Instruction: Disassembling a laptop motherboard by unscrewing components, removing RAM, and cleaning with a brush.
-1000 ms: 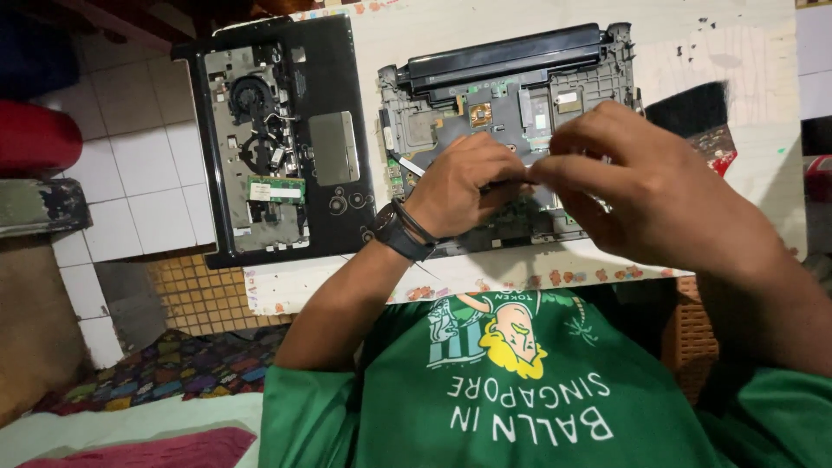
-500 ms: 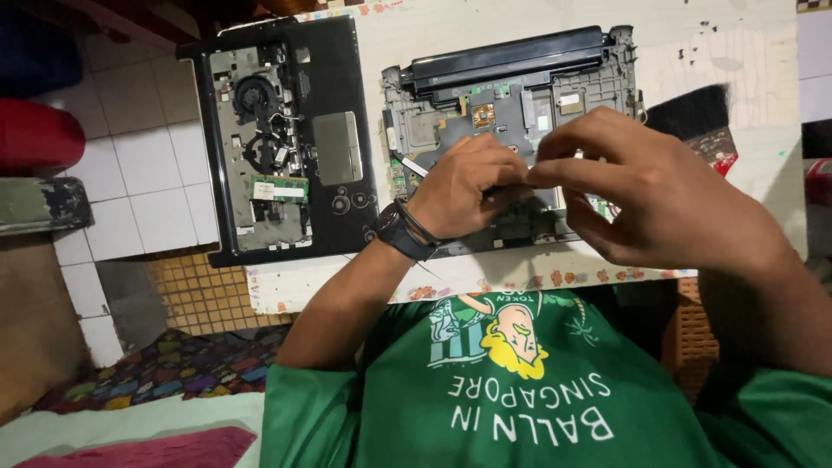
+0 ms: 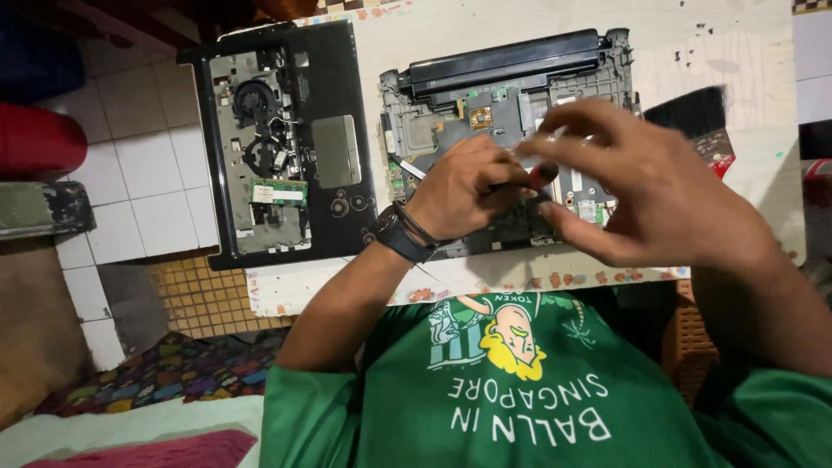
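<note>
Head view: opened laptop base (image 3: pixel 511 104) lies on the table (image 3: pixel 745 61), long axis left-right.
Left hand (image 3: pixel 468 186): curled on the base, contents hidden.
Right hand (image 3: pixel 641 186): raised just beside, fingers pinched narrow.
Nearer: left hand.

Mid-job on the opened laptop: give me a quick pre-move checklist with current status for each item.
1. Laptop base lies flat on the table: ok.
2. Left hand rests on the base, steadying it: ok.
3. Right hand over the board, fingertips meeting the left hand's: ok.
4. What the fingers pinch: cannot tell, hidden and blurred.
5. Removed cover panel fully on the table: not ok, it overhangs the left edge.
6. Brush clear of both hands: ok.
</note>
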